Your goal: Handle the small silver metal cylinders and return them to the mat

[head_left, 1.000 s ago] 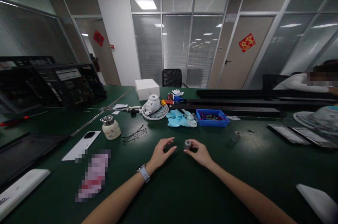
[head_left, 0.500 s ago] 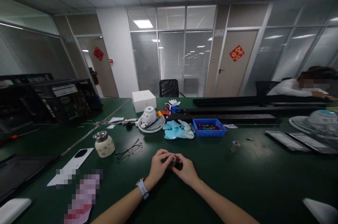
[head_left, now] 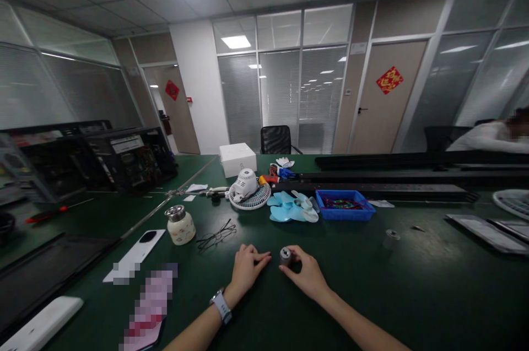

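Cylinder (head_left: 285,257), partly hidden, held by right hand (head_left: 308,275); left hand (head_left: 247,272) narrowed, grasp unclear.

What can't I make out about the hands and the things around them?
In the head view:
Metal cylinder: partly covered by the right hand.
Left hand: anything between its fingertips is too small to tell.
White fan guard: cut off by the right edge.
Wires: too small to trace.
Purple item: surface blurred by pixelation.

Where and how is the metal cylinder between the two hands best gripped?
Probably by the curved wall of the metal cylinder, from the right, as the right hand does: it is roughly upright, and its round sides suit a pinch.
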Tool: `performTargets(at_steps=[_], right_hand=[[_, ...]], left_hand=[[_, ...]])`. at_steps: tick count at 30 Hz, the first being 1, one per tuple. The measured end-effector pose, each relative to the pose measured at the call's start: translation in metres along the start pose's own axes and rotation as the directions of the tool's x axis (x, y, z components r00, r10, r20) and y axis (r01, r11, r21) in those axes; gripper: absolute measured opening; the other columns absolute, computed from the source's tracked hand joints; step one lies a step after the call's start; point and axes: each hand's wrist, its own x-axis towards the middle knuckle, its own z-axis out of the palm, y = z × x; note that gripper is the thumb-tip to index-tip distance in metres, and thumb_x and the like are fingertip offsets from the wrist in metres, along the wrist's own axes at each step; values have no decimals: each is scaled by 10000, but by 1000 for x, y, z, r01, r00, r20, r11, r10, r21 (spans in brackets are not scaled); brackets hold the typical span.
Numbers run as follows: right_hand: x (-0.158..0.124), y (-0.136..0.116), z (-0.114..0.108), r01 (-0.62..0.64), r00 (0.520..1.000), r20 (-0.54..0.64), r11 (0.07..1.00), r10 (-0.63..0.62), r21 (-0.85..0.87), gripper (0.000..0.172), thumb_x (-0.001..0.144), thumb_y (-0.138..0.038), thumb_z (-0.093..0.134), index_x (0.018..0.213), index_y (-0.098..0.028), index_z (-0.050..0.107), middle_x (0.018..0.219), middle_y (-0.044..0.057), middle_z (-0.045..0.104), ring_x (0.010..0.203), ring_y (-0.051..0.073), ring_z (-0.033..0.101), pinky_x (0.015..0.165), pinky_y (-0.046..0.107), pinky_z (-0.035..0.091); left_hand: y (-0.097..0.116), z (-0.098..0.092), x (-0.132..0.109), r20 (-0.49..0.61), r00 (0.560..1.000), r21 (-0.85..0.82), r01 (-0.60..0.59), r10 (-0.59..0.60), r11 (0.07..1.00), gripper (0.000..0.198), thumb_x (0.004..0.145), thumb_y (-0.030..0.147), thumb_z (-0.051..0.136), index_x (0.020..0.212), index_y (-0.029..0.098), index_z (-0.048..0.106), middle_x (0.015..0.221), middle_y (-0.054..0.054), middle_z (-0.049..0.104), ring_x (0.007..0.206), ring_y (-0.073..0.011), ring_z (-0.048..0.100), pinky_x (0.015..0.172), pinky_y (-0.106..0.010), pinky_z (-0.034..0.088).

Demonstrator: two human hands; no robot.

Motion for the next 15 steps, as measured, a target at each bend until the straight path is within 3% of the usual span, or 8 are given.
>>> performTargets(at_steps=[4, 8, 12, 15], right_hand=[[-14, 11, -42, -49, 999, -3, 998, 49, -43, 366, 736, -390, 643, 1070, -247, 604, 1034, 22, 681, 913, 197, 647, 816, 336, 521], [-43, 57, -117, -181, 966, -210, 974, 150, -136, 475, 676, -501, 646, 1060, -224, 615, 1020, 48, 693, 893, 228, 663, 819, 368, 530], [-75, 115, -196, -411, 815, -516, 891, 265, -191, 598, 554, -590, 658, 1004, -200, 613, 936, 91, 704, 869, 291, 670, 804, 418, 531], [-93, 132, -231, -502, 734, -630, 827, 252, -254, 651, 564, -626, 617, 1050, -194, 585, 930, 116, 694, 885, 323, 660, 783, 451, 523]], left_hand=[[-3, 1, -1, 2, 1000, 14, -6, 6, 1000, 356, 841, 535, 508, 998, 314, 739, 786, -65, 612, 779, -224, 476, 680, -304, 321], [-7, 4, -1, -16, 1000, -26, -10, 9, 1000, 391, 831, 545, 508, 1027, 291, 731, 795, -63, 625, 782, -221, 491, 677, -299, 337], [-6, 2, 1, -49, 999, -109, 17, -22, 994, 426, 873, 523, 432, 1061, 269, 718, 798, -56, 650, 806, -231, 531, 730, -326, 371], [-6, 0, 1, -140, 985, -214, 69, -101, 974, 451, 900, 490, 375, 1057, 229, 707, 818, -59, 667, 819, -235, 569, 752, -340, 403]])
